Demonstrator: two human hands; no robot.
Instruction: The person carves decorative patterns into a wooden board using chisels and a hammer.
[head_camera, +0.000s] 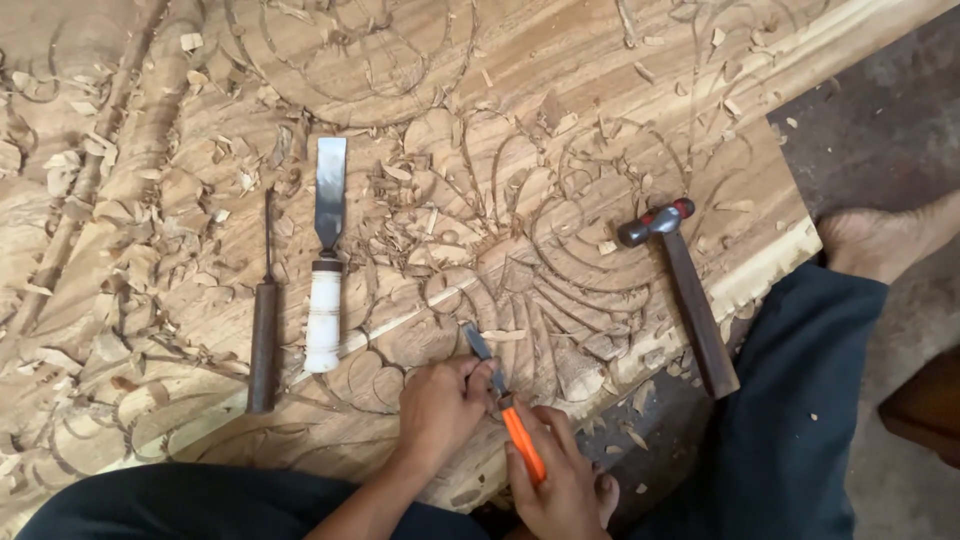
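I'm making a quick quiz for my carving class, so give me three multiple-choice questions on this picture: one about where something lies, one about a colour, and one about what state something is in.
1. Where does the hammer lie?
A. Right of the hands, near the panel's edge
B. Left of the wide chisel
C. On the floor

2. What colour is the handle of the small chisel that the hands hold?
A. White
B. Orange
C. Dark brown

3. How is the wide chisel with the white handle?
A. Gripped in the left hand
B. Standing upright in the wood
C. Lying flat, untouched, on the carved panel

Answers: 1 A, its head and handle rest to the right of both hands by the panel's border. 2 B, orange shows between the left hand and the right hand. 3 C, it lies loose among the shavings, away from both hands.
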